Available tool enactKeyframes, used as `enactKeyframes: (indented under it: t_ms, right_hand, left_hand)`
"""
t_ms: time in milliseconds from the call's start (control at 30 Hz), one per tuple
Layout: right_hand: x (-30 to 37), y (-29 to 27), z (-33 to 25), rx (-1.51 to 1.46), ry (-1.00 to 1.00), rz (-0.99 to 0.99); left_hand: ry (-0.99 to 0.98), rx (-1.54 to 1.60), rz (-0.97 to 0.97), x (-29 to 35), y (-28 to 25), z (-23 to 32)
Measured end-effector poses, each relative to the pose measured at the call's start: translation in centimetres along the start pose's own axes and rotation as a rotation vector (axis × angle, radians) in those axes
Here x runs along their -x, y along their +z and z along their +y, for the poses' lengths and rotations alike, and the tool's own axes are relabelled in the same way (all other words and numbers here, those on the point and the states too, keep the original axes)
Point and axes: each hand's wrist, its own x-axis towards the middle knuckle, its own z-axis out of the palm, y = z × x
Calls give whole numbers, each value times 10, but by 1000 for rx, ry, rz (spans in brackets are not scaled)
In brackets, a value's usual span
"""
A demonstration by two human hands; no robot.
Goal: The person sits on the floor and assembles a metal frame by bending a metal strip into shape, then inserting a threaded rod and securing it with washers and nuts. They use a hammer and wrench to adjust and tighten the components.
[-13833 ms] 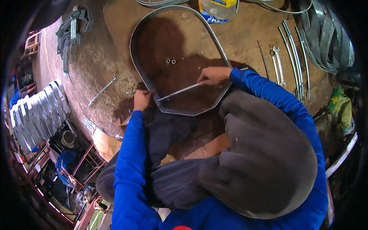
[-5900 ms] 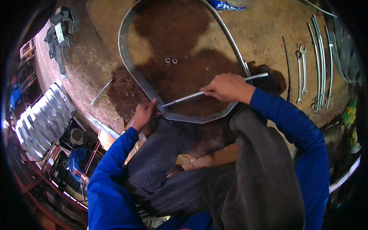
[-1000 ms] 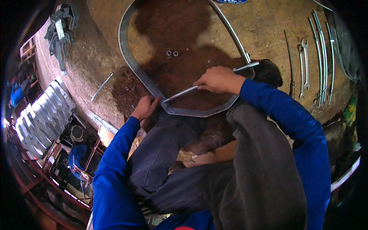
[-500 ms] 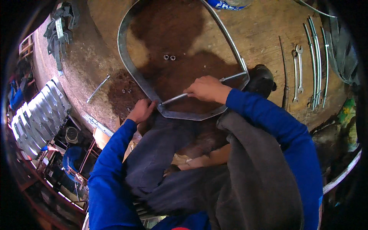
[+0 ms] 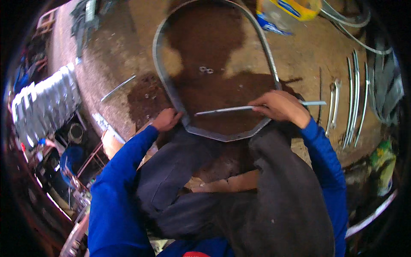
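A bent metal strap frame, round at the far end and angled at the near end, lies before my knees. My right hand is closed on a thin metal rod at the frame's right side. The rod's left end stops short of the left side, inside the frame; its right end sticks out past the right side. My left hand grips the frame's lower left corner, its fingertips on the strap. Two nuts lie on the ground within the frame.
On the right lie two wrenches and several long metal rods. A short rod is at the left, near a stack of bent metal sheets. A yellow-and-blue plastic bag stands at the far right.
The rod's left end has come away from the frame's left corner. My right hand has shifted right with the rod, which now pokes out beyond the right side. The whole view has shifted.
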Motion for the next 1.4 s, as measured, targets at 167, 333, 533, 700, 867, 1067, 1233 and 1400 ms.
enactKeyframes:
  t_ms: [167,333,533,700,867,1067,1233,1400]
  right_hand:
    - [46,13,-5,-135,95,236]
    - [103,34,-24,-595,452,432]
    - [113,60,12,-496,394,787]
    - [114,82,68,-353,452,1024]
    - [99,85,57,-394,632,1035]
    - [113,93,69,-494,512,1206]
    - [133,105,68,-647,576,1270]
    - [145,112,67,-798,683,1302]
  left_hand:
    - [168,-66,69,32,-26,-2]
    - [139,-74,346,103,-102,-28]
    - [104,10,597,164,-127,20]
    - [592,-378,888,119,-165,125]
    - [895,-380,1043,28,-232,290]
    - [486,-709,511,-120,-253,413]
    - [527,-492,483,-225,-193,397]
    - [721,-451,774,-249,-113,360]
